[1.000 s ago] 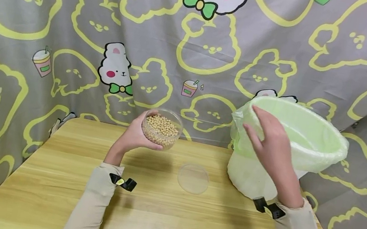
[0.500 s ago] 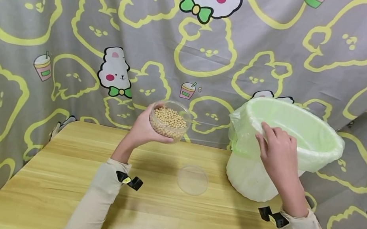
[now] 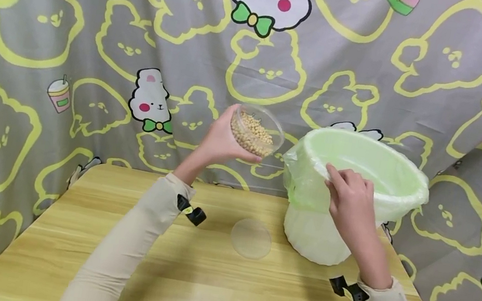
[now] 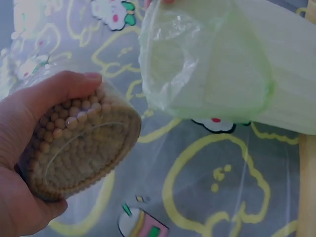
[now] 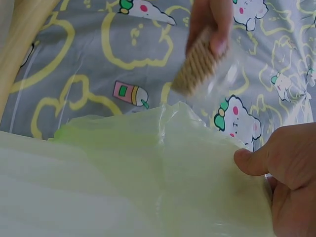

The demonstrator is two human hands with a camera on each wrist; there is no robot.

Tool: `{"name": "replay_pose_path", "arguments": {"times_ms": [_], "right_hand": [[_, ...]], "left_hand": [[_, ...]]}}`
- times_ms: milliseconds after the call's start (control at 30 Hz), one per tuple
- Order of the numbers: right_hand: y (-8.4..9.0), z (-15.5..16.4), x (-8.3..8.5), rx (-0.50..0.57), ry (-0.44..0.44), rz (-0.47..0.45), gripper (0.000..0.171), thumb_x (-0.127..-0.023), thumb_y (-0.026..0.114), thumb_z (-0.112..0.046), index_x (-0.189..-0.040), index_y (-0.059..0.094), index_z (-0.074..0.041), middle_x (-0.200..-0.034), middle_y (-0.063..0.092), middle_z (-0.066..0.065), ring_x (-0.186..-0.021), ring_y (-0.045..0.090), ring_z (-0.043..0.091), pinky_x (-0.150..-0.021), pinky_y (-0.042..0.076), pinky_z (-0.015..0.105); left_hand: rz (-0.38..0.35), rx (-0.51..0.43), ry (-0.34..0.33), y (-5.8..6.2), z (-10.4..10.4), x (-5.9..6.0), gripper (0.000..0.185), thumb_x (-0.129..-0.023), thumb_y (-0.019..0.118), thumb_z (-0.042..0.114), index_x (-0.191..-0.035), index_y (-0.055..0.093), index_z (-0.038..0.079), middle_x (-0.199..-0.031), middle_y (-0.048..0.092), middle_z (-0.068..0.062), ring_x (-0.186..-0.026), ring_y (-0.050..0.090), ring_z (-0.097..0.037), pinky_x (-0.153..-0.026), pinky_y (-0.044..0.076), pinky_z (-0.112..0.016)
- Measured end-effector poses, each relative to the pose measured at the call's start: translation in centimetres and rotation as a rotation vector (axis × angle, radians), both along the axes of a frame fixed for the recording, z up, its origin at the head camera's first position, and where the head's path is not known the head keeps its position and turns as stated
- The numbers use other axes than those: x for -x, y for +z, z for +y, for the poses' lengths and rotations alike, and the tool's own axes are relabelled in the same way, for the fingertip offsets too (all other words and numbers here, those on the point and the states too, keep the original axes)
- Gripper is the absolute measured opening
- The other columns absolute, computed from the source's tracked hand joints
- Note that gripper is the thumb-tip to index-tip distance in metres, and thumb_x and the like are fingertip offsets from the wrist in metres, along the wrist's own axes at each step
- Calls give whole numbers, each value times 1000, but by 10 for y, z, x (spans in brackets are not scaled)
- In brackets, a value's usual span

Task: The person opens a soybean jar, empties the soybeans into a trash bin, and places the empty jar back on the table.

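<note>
A clear round tub of soybeans [image 3: 253, 134] is gripped from its left side by my left hand [image 3: 226, 140]. The tub is off the table and leans to the right, with the beans heaped inside. In the left wrist view its underside faces the camera, and the thumb and fingers wrap its wall. My right hand [image 3: 352, 202] pinches the near rim of a white bin [image 3: 314, 236], over which a pale green plastic bag [image 3: 313, 183] is folded. Thumb and fingers hold the bagged rim in the right wrist view.
A clear round lid [image 3: 250, 238] lies flat on the wooden table [image 3: 195, 290], left of the bin. A grey patterned curtain [image 3: 205, 45] hangs behind and at both sides of the table.
My left hand has raised the soybean tub and carried it right, toward the bin, tilting it more. My right hand has come down onto the bin's rim and taken hold of it.
</note>
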State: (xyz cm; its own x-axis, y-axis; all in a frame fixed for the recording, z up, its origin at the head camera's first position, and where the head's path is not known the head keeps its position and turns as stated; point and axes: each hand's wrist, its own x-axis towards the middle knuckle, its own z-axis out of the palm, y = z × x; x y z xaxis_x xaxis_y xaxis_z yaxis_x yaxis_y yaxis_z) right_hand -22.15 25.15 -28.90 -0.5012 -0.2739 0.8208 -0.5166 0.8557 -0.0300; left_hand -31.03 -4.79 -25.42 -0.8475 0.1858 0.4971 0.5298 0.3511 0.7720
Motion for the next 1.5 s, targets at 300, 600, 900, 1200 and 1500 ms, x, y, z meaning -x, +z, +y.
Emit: {"name": "replay_pose_path", "arguments": {"times_ms": [300,600,900,1200,1500], "right_hand": [[-3,-11,1,17,39,-10,31,-91,68,5,-123,70,4,-97,67,23,-91,61,43,-81,41,55],[-5,-15,3,25,43,-29,32,-92,69,3,-125,69,3,-97,67,22,-90,60,41,-82,42,55],[0,-17,1,26,36,-46,32,-92,69,4,-124,70,4,-97,67,22,-91,61,41,-82,42,56],[3,-13,-1,29,38,-47,33,-92,69,5,-124,70,4,-96,67,22,-89,61,41,-81,42,56],[2,-11,1,37,28,-63,32,-92,69,4,-124,70,4,-97,67,22,-89,60,41,-81,42,56]], "left_hand": [[72,171,130,34,38,15,134,-48,102,31,-158,30,12,-152,47,-9,-140,45,-27,-117,42,-43],[188,374,192,48,65,26,130,-51,101,34,-157,30,8,-158,41,-9,-146,37,-29,-118,41,-43],[297,485,212,51,81,29,124,-51,99,29,-155,34,10,-155,43,-8,-144,38,-26,-116,43,-36],[337,600,245,57,93,29,126,-54,98,25,-158,28,11,-159,37,-7,-147,34,-23,-123,32,-28],[378,679,277,60,101,32,126,-54,98,25,-158,28,10,-159,37,-6,-149,32,-23,-129,13,-27]]}}
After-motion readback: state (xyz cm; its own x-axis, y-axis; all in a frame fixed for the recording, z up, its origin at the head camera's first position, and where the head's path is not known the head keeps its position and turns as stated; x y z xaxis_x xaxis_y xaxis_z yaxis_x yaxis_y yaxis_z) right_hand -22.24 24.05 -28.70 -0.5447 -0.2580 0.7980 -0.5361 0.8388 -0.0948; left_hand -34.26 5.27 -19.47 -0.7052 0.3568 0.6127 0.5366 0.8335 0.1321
